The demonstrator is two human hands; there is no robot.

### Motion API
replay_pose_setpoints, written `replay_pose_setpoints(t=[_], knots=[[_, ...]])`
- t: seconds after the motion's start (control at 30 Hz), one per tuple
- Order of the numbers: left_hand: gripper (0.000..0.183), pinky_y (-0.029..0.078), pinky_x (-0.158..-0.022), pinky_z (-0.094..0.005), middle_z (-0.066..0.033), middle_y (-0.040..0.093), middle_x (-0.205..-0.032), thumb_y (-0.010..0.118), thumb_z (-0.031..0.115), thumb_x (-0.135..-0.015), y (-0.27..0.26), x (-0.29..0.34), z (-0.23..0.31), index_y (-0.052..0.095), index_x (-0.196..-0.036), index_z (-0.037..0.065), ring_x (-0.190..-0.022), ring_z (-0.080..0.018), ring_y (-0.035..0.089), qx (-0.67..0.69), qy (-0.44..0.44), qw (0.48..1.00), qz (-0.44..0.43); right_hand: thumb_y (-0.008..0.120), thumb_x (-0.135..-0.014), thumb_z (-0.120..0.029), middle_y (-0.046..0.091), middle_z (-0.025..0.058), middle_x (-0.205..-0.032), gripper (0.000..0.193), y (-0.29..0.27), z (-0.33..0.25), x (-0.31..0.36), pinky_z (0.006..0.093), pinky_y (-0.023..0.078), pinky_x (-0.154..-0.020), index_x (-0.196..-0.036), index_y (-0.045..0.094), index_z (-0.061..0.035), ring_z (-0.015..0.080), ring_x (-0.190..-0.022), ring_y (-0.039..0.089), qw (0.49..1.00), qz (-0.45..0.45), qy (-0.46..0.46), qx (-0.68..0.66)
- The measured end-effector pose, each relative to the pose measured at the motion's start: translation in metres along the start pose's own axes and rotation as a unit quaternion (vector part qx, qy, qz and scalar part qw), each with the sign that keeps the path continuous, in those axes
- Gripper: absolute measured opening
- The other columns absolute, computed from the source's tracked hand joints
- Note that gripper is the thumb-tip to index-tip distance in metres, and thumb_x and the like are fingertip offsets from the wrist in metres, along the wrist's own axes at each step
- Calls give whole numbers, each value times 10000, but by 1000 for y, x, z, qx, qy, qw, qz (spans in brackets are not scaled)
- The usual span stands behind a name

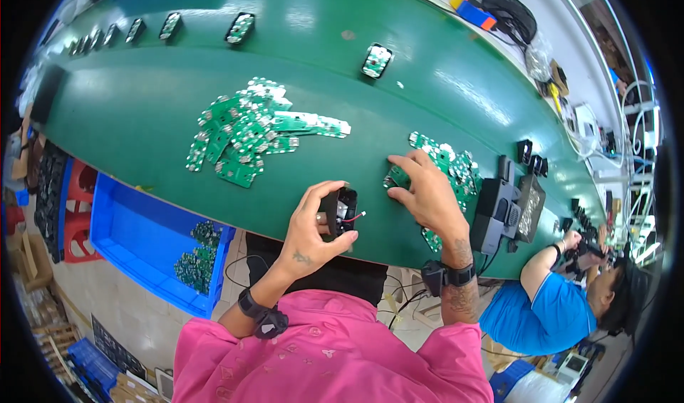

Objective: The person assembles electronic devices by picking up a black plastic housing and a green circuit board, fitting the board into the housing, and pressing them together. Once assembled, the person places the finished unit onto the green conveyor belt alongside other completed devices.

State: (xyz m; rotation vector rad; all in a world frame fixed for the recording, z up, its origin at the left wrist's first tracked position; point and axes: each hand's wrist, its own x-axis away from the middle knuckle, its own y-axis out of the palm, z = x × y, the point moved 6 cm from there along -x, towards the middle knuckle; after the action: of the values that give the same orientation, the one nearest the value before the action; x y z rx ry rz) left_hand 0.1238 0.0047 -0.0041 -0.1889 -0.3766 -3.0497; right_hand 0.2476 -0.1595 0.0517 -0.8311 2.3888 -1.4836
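At the near edge of the green bench (142,96), my left hand (308,225) holds a black housing (332,215), thumb at its near end and fingers around the far end and outer side. This grip is closed on the walls only; it leaves the hollow side uncovered, I judge so that the inside can be reached. A red wire (353,218) with a pale plug trails out over the rim toward my right, clear of the fingers, probably so that it does not get trapped. My right hand (432,193) is palm down at the left side of the right-hand board pile (459,168), thumb and forefinger apart around a green circuit board (397,178). Whether they pinch it or merely straddle it, I cannot tell. Bench layout: this pile lies beside my right hand, which likely makes for a short reach; a larger board pile (231,139) lies beyond my left hand, well apart from the first. On the far side, a black case with a board in it (377,61) stands separate from another such case (241,28), and smaller-looking ones recede leftward in a row, presumably spaced out to leave the near area free. A blue bin (135,221) with more boards sits off the bench, to my left.
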Motion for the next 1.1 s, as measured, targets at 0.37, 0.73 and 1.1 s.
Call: replay_pose_setpoints(t=[0.37,0.73,1.1], knots=[[189,574,-678,-272,-149,459,-1291,616,155,-960,-14,-4,0,680,-1027,-11,-876,-141,641,84,33,996,-20,815,-703,-54,568,78,-757,304,-27,3,-1,304,452,-551,-934,635,29,145,-593,567,997,60,4,-56],[287,462,-924,-381,-110,645,-984,514,195,-1002,33,-3,6,692,-905,-9,-1158,-246,512,91,-109,985,-101,649,-837,70,647,148,-927,79,14,-36,54,249,547,-533,-908,675,95,174,-630,669,864,155,32,-478],[309,454,-918,-370,-137,598,-988,526,279,-1004,26,6,9,710,-966,34,-1160,-244,501,16,-32,995,-88,669,-922,-46,646,125,-965,124,20,-29,74,220,513,-528,-976,687,64,128,-624,636,857,275,65,-431]])
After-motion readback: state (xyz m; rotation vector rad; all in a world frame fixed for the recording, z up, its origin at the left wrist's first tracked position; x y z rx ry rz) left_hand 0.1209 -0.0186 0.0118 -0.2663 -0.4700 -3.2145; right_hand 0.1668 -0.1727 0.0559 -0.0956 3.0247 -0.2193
